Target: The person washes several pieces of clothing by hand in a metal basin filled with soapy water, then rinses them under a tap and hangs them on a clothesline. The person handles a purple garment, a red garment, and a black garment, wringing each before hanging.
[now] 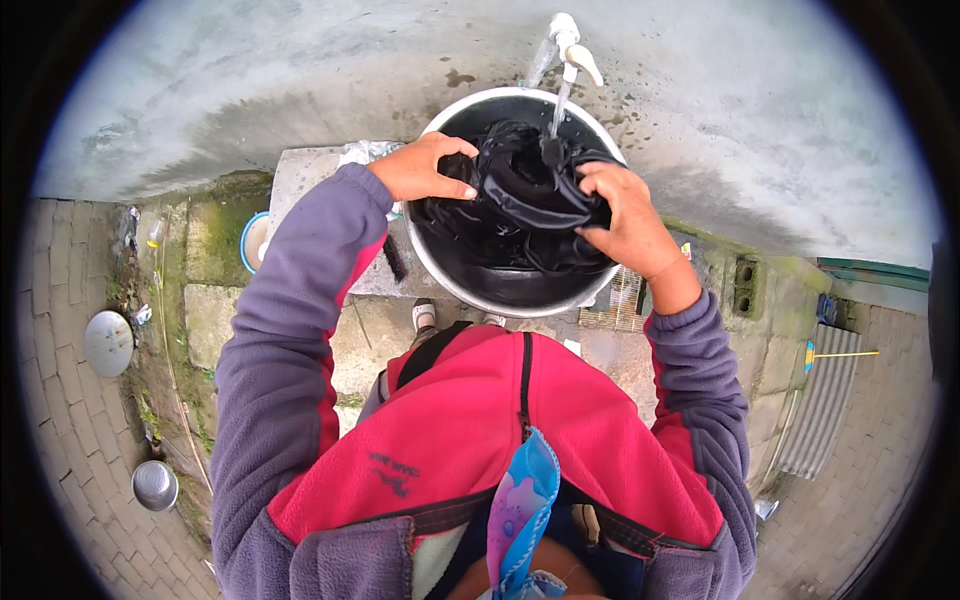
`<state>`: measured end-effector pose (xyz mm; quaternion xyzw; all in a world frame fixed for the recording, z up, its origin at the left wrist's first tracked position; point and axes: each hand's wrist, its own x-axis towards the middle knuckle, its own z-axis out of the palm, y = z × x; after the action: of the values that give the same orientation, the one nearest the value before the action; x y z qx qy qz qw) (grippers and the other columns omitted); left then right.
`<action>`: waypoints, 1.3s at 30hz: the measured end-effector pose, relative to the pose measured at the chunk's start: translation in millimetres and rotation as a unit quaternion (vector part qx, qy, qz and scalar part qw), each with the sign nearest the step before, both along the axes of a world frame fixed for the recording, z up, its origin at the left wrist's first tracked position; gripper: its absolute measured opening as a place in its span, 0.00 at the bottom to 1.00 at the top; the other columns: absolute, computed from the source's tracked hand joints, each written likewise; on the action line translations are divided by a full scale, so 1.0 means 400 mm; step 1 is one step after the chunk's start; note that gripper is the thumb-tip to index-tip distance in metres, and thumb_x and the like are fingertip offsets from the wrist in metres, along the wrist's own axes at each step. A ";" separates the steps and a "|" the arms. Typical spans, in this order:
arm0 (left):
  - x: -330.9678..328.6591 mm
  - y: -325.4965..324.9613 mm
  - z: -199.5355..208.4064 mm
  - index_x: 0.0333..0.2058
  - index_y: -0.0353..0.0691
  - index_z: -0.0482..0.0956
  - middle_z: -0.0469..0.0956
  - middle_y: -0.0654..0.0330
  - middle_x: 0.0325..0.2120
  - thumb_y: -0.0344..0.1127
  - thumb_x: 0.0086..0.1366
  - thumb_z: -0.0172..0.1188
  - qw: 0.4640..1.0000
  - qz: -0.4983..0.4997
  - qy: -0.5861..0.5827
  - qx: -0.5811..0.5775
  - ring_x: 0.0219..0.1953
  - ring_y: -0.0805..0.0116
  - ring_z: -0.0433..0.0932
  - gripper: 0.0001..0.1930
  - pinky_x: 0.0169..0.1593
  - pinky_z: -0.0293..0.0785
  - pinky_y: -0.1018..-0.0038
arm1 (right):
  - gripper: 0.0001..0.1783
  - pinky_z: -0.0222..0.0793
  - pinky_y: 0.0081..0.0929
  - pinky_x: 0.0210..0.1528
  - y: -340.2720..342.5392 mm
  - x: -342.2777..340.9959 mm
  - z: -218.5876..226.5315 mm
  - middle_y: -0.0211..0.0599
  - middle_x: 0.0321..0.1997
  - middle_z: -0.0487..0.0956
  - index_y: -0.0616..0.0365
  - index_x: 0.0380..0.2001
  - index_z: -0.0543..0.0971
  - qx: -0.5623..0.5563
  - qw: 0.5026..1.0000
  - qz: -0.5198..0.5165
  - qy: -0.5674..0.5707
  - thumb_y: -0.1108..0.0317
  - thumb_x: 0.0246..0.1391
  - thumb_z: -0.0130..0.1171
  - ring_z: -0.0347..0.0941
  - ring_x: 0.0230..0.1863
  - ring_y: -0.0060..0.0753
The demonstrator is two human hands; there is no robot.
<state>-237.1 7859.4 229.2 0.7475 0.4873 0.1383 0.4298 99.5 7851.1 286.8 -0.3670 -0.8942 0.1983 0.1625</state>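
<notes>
Black wet cloth [530, 205], perhaps a garment, lies bunched in a round metal basin [450, 280] with a pale rim. My left hand [425, 168] reaches over the basin's left rim, thumb and forefinger curled about the cloth's left side. On the other side, my right hand [632, 220] grips a raised fold, its thumb below and fingers above. Between my hands, water runs from a white tap [568, 50] on the wall and falls onto the cloth. The cloth's underside and the basin's bottom are hidden.
The basin stands on a stone slab [300, 180] against a grey wall [300, 80]. A dark-bristled brush [394, 258] lies left of it, near a blue-rimmed bowl [254, 242]. A metal pot [155, 485] and a round lid [109, 343] rest on the paving farther left.
</notes>
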 end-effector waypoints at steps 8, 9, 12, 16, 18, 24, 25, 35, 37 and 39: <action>0.170 0.018 -0.173 0.70 0.55 0.52 0.61 0.40 0.60 0.66 0.48 0.68 0.976 0.173 0.135 -0.002 0.61 0.40 0.64 0.54 0.64 0.61 0.54 | 0.52 0.57 0.42 0.67 0.061 -0.020 -0.257 0.60 0.65 0.64 0.51 0.66 0.61 -0.072 0.954 -0.250 -0.150 0.52 0.38 0.75 0.59 0.67 0.58; 0.205 0.016 -0.192 0.71 0.55 0.49 0.60 0.41 0.61 0.67 0.46 0.69 0.956 0.196 0.216 0.017 0.62 0.40 0.64 0.57 0.64 0.60 0.51 | 0.47 0.61 0.40 0.65 0.054 -0.046 -0.301 0.59 0.66 0.63 0.48 0.63 0.64 -0.129 0.937 -0.286 -0.151 0.56 0.38 0.74 0.62 0.65 0.57; 0.233 0.047 -0.214 0.64 0.47 0.62 0.69 0.41 0.53 0.48 0.46 0.70 0.967 0.171 0.189 -0.003 0.57 0.43 0.71 0.46 0.57 0.69 0.58 | 0.31 0.69 0.37 0.56 0.081 -0.084 -0.357 0.53 0.53 0.75 0.49 0.51 0.74 -0.166 0.933 -0.316 -0.050 0.65 0.38 0.68 0.74 0.52 0.51; 0.181 0.073 -0.172 0.55 0.33 0.71 0.78 0.54 0.46 0.26 0.47 0.65 0.971 0.187 -0.126 -0.081 0.48 0.63 0.77 0.32 0.53 0.70 0.72 | 0.16 0.68 0.22 0.32 0.107 -0.050 -0.228 0.28 0.25 0.75 0.55 0.37 0.78 -0.227 0.894 -0.288 0.256 0.78 0.40 0.58 0.71 0.29 0.20; 0.162 0.054 -0.138 0.57 0.34 0.68 0.77 0.59 0.46 0.22 0.48 0.65 0.930 0.180 -0.298 -0.115 0.48 0.70 0.74 0.34 0.54 0.68 0.74 | 0.15 0.68 0.21 0.35 0.084 -0.046 -0.124 0.28 0.30 0.76 0.55 0.36 0.78 -0.164 0.905 -0.266 0.289 0.79 0.40 0.58 0.71 0.32 0.21; 0.064 -0.003 -0.090 0.59 0.35 0.66 0.76 0.53 0.46 0.33 0.55 0.68 0.960 0.107 -0.170 -0.194 0.51 0.65 0.73 0.33 0.56 0.68 0.70 | 0.20 0.65 0.37 0.57 0.033 -0.083 0.048 0.41 0.46 0.77 0.54 0.42 0.78 0.011 0.995 -0.008 0.098 0.74 0.41 0.63 0.71 0.52 0.48; 0.039 0.004 -0.094 0.59 0.35 0.66 0.77 0.51 0.46 0.37 0.56 0.69 0.980 0.076 -0.067 -0.173 0.51 0.63 0.74 0.34 0.56 0.69 0.69 | 0.27 0.58 0.34 0.65 0.036 -0.074 0.041 0.40 0.55 0.75 0.52 0.52 0.77 -0.122 0.989 0.066 0.058 0.72 0.44 0.67 0.68 0.61 0.41; 0.200 -0.018 -0.137 0.70 0.56 0.52 0.55 0.36 0.63 0.60 0.52 0.69 0.982 0.155 0.105 0.006 0.67 0.38 0.56 0.51 0.67 0.58 0.54 | 0.49 0.64 0.38 0.63 0.053 -0.029 -0.379 0.57 0.60 0.71 0.52 0.64 0.66 -0.178 0.930 -0.291 -0.134 0.51 0.36 0.73 0.67 0.62 0.55; 0.233 0.001 -0.135 0.67 0.52 0.60 0.58 0.47 0.66 0.52 0.50 0.69 0.976 0.081 0.199 -0.027 0.65 0.40 0.60 0.46 0.63 0.64 0.55 | 0.40 0.68 0.39 0.57 0.070 -0.043 -0.391 0.52 0.51 0.78 0.52 0.57 0.73 -0.200 0.930 -0.293 -0.096 0.53 0.37 0.71 0.73 0.55 0.55; 0.217 0.030 -0.122 0.60 0.45 0.69 0.72 0.47 0.57 0.45 0.50 0.67 0.976 0.081 0.199 0.014 0.58 0.46 0.71 0.37 0.59 0.69 0.61 | 0.25 0.73 0.33 0.46 0.083 -0.048 -0.344 0.40 0.33 0.83 0.58 0.42 0.80 -0.178 0.931 -0.317 0.001 0.60 0.38 0.70 0.81 0.38 0.43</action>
<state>-150.2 7871.3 180.3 0.7238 0.6203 0.0279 0.3009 80.1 7884.3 149.2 -0.6543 -0.6810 0.2927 0.1496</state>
